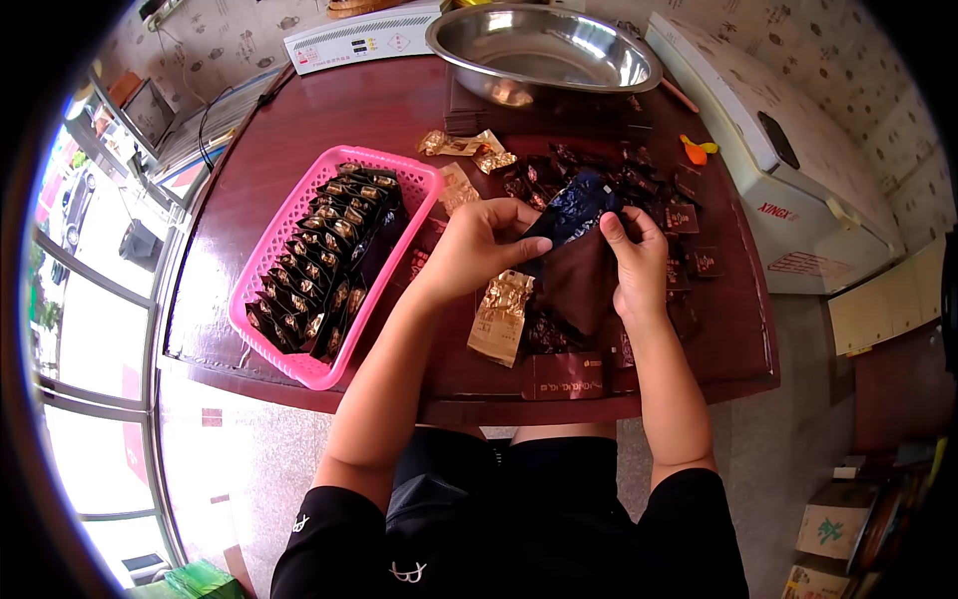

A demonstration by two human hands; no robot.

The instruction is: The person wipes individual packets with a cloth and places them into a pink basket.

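Note:
My left hand (486,243) and my right hand (637,262) hold a dark pouch (579,270) between them, above the table. Its lower part is plain brown, while the upper part looks dark blue and patterned. Thumb and fingers of each hand pinch its upper edges. What is inside the pouch does not show. Just below my left hand lies a gold foil packet (502,317). Under and around the pouch are several small dark wrapped packets (639,180). A flat dark red packet (564,376) lies near the table's front edge.
On the left, a pink plastic basket (239,290) holds rows of dark packets. More gold packets (467,150) lie behind my left hand. A steel basin (544,50) and a white appliance (364,42) stand at the back. A white freezer (788,160) with a phone (778,140) adjoins the right side.

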